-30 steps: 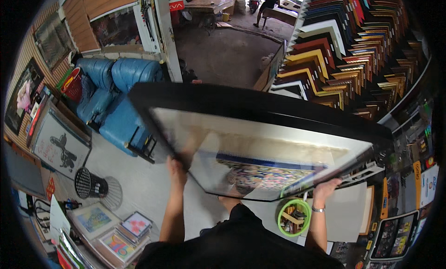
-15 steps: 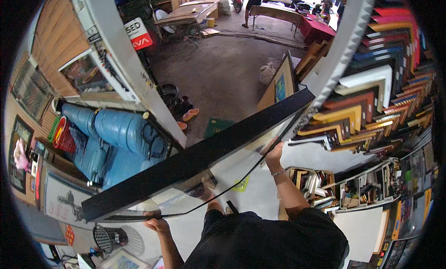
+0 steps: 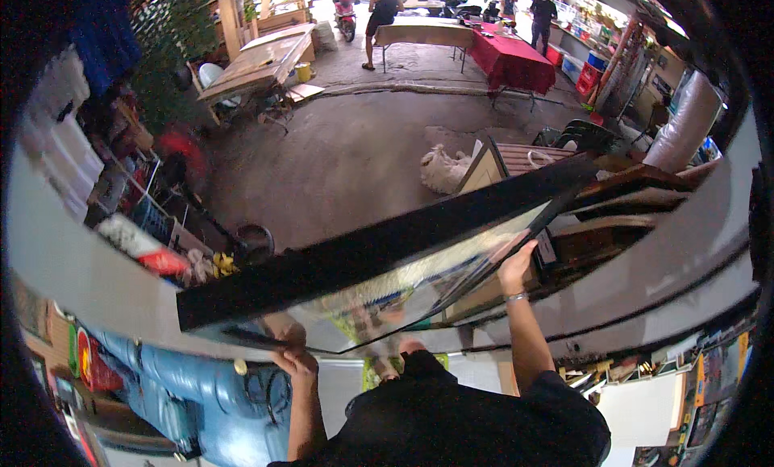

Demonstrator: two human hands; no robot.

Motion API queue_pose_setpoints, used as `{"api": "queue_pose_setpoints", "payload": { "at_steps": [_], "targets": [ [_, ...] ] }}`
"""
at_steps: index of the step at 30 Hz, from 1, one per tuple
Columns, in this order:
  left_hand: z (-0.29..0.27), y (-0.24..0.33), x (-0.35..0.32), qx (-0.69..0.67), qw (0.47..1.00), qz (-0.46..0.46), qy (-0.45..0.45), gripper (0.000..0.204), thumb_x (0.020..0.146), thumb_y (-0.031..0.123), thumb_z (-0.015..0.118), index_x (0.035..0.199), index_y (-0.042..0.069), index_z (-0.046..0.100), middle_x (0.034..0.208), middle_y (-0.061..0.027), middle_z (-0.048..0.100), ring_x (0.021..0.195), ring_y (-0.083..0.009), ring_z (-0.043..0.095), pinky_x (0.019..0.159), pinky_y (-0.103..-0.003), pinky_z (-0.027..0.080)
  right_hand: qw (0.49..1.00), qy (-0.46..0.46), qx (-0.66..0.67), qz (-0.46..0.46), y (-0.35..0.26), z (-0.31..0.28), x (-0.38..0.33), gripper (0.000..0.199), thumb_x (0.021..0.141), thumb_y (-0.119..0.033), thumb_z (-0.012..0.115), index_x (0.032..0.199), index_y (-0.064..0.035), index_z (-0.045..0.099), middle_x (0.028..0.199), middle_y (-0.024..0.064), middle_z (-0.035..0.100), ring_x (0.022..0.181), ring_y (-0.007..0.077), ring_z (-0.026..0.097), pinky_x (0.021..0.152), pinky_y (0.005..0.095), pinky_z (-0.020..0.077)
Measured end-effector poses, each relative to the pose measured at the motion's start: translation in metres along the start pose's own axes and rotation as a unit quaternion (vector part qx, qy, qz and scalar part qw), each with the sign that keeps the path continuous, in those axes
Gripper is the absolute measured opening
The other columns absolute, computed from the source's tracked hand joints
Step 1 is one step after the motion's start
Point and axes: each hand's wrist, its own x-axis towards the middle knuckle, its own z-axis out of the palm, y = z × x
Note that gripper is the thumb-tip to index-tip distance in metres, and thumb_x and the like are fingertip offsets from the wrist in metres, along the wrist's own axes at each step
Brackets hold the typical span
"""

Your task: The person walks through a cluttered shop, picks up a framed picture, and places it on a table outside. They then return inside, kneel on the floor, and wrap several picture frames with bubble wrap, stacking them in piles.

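A large black picture frame (image 3: pixel 387 240) with a deep side and a glassy, reflective face slants across the view in front of my body, its right end farther away than its left. My left hand (image 3: pixel 295 361) is closed on its near edge toward the left end. Farther out on the right, my right hand (image 3: pixel 514 272) grips the same edge near the other end. Reflections blur the glass, so I cannot tell what lies behind it. The fingers beneath the frame are partly hidden.
Ahead lies a concrete floor (image 3: pixel 322 177) with a white bag (image 3: pixel 443 170) and leaning frames (image 3: pixel 486 167) to the right. A wooden table (image 3: pixel 258 60) and a red-covered table (image 3: pixel 512 60) stand farther off, with people beyond. Cluttered shelving (image 3: pixel 137 185) lines the left.
My view has moved forward through the doorway, toward the concrete area. The black picture frame has come along in both hands, and the blue sofa and moulding samples have fallen back.
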Motion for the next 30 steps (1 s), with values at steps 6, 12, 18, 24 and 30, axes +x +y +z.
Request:
{"api": "queue_pose_setpoints", "payload": {
  "at_steps": [6,12,18,24,30],
  "targets": [
    [0.161,-0.079,0.216,0.029,0.998,-0.047,0.018,0.049,0.099,0.033,0.039,0.131,-0.005,0.034,0.106,-0.0081,0.050,0.092,-0.0154,0.047,0.083,-0.029,0.040,0.980,0.115,-0.093,-0.135,-0.032,0.125,0.131,0.062,0.100,-0.047,0.025,0.117,0.0104,0.043,0.117,0.0123,0.047,0.106,0.0210,0.042,0.096,0.0308,0.0313],
    [0.317,-0.154,0.434,0.097,0.986,-0.033,-0.131,0.052,0.099,0.038,0.038,0.131,-0.004,0.042,0.097,-0.0071,0.055,0.086,-0.0153,0.048,0.080,-0.028,0.040,0.946,-0.040,-0.222,-0.232,0.007,0.247,0.283,0.049,0.102,-0.040,0.026,0.078,-0.0009,0.042,0.071,-0.0009,0.043,0.069,0.0135,0.039,0.065,0.0324,0.0383],
    [0.425,-0.230,0.600,0.119,0.963,-0.109,-0.214,0.061,0.097,0.050,0.039,0.127,-0.002,0.048,0.109,-0.0120,0.059,0.098,-0.0200,0.053,0.087,-0.031,0.040,0.868,-0.104,-0.468,-0.127,0.117,0.371,0.453,0.071,0.097,-0.056,0.022,0.110,0.0086,0.050,0.059,0.0204,0.045,0.051,0.0300,0.043,0.055,0.0451,0.0391],
    [0.482,-0.378,0.705,0.096,0.948,-0.153,-0.263,0.065,0.095,0.056,0.038,0.127,0.000,0.049,0.113,-0.0102,0.058,0.102,-0.0184,0.053,0.088,-0.031,0.040,0.935,-0.131,-0.330,0.006,0.180,0.499,0.538,0.088,0.088,-0.072,0.019,0.060,0.0073,0.044,0.054,0.0131,0.043,0.055,0.0236,0.042,0.060,0.0411,0.0373],
    [0.544,-0.531,0.783,0.036,0.928,-0.260,-0.263,0.071,0.093,0.060,0.038,0.128,-0.001,0.048,0.116,-0.0086,0.057,0.106,-0.0191,0.052,0.091,-0.033,0.040,0.923,-0.128,-0.358,0.050,0.308,0.586,0.644,0.091,0.084,-0.077,0.021,0.064,0.0075,0.045,0.064,0.0158,0.051,0.068,0.0234,0.049,0.070,0.0399,0.0403]
  ]
}}
